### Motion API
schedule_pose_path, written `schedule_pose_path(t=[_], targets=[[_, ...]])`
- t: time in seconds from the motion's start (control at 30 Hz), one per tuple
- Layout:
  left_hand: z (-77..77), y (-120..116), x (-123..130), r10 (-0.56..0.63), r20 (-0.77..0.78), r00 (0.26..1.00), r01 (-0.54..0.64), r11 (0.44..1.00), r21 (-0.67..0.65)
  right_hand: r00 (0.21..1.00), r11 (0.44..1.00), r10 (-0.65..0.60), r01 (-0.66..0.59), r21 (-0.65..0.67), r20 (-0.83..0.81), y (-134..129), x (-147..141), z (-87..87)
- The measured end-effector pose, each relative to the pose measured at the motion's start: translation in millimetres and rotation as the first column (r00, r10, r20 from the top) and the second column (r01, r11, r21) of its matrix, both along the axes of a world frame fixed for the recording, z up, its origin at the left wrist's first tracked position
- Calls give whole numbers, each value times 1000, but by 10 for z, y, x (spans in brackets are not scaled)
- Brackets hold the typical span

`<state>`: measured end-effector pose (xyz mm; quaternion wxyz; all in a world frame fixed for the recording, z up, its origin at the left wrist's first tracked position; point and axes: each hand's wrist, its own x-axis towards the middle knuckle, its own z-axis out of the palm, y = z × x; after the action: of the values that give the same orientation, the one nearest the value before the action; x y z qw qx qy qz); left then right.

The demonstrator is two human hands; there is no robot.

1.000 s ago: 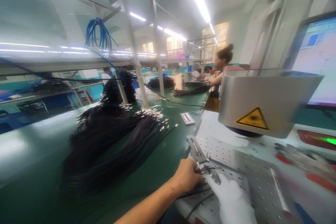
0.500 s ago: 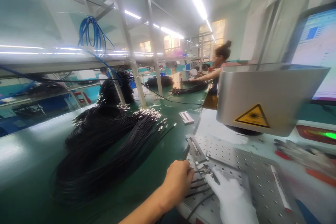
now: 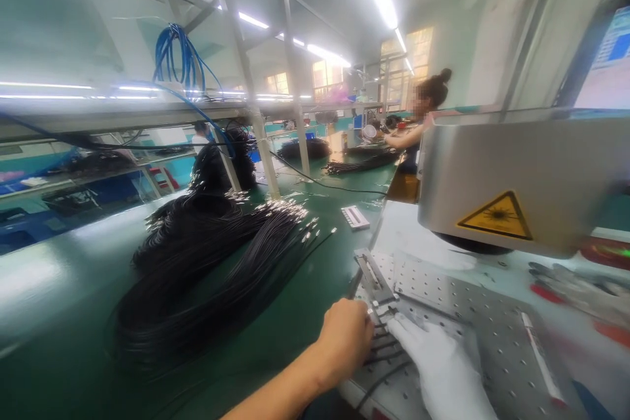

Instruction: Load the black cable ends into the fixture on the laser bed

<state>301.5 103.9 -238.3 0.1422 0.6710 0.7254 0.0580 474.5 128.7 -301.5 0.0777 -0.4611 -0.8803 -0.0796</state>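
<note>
My bare left hand [image 3: 346, 338] is curled at the left edge of a perforated metal plate [image 3: 462, 312], its fingers on several thin black cables [image 3: 388, 349] that lie across the plate. My right hand [image 3: 443, 367], in a white glove, presses flat on the same cables just right of the left hand. The cable tips point toward a small metal fixture [image 3: 375, 277] on the plate. A silver laser head [image 3: 522, 180] with a yellow warning label hangs above the plate.
A big heap of black cables [image 3: 207, 262] with metal tips lies on the green bench to the left. A small white block [image 3: 355, 216] sits further back. A person works at the far end. A monitor stands at the right. Red-handled tools lie at right.
The view shifted slightly. My left hand moved a little right and closed in beside the gloved hand on the cables; the gloved hand stayed pressed on the plate.
</note>
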Motion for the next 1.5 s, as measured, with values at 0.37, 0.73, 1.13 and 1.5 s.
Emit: schedule_pose_path(t=[0.37,0.73,1.13,1.5], targets=[[61,-271,-210,58,296,953,-86,993,82,994,997,-53,48,54,94,21,-82,62],[71,190,14,-116,311,943,24,958,286,872,899,-421,363,-246,-250,326,-236,-360],[2,115,106,-39,34,999,37,998,43,903,902,-359,270,-337,-236,284,-105,-124],[48,223,128,-126,-93,988,121,991,-61,997,999,47,-47,13,57,217,-29,-132]])
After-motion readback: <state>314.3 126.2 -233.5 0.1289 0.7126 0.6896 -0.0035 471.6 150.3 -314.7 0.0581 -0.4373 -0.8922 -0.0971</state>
